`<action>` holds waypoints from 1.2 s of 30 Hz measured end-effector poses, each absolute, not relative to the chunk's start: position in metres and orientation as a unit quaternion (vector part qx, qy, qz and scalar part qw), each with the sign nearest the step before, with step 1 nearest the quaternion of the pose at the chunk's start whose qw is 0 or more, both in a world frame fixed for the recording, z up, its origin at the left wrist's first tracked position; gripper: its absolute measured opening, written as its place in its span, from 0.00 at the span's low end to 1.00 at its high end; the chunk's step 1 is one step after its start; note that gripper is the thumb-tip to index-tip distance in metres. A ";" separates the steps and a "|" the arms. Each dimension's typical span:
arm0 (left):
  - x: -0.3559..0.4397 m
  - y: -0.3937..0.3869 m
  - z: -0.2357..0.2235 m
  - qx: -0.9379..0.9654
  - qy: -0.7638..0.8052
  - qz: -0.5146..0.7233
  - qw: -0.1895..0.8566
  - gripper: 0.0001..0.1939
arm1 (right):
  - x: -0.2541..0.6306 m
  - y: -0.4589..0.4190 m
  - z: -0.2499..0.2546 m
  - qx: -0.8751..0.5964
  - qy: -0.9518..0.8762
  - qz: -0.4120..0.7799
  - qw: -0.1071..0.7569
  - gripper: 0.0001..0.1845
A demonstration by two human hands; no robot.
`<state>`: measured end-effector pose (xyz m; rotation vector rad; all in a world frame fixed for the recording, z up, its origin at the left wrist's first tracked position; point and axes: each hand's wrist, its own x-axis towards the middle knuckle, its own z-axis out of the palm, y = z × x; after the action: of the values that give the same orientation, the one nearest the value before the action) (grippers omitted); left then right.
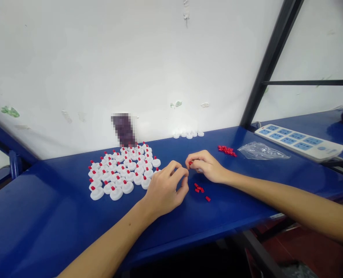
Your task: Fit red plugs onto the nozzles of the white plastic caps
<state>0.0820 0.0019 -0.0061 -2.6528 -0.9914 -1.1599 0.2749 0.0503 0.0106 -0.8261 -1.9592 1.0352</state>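
Observation:
My right hand [206,166] pinches a small red cap [190,163] between thumb and fingers. My left hand [167,189] is closed in a pinch beside it, fingertips almost meeting those of the right; whatever lies between them is hidden. To the left stands a tight group of white round lids [116,194], most topped with a red tip, and my left hand covers part of this group. A few loose red caps [199,188] lie on the table just in front of my right hand.
On the blue table [58,216], a red cap pile [227,150] lies near a clear plastic bag [261,150]. Several plain white lids [189,134] sit by the wall. A power strip [300,142] is at right, beyond a black post [268,65]. A pixelated dark object [125,129] leans behind the lids.

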 end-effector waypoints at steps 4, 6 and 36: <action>0.083 0.002 -0.005 -0.866 -0.330 -0.373 0.035 0.05 | 0.277 0.050 0.010 -0.321 -0.751 0.425 0.389 0.12; 0.083 0.002 -0.004 -0.867 -0.337 -0.366 0.030 0.06 | 0.279 0.051 0.008 -0.312 -0.747 0.441 0.388 0.12; 0.073 0.002 -0.005 -0.747 -0.460 -0.350 -0.328 0.21 | 0.216 0.052 0.032 -0.261 -0.937 0.150 0.175 0.25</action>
<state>0.0729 0.0021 -0.0050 -3.0130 -1.8565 -1.4107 0.2164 0.0515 0.0319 -0.7404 -2.6567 0.4263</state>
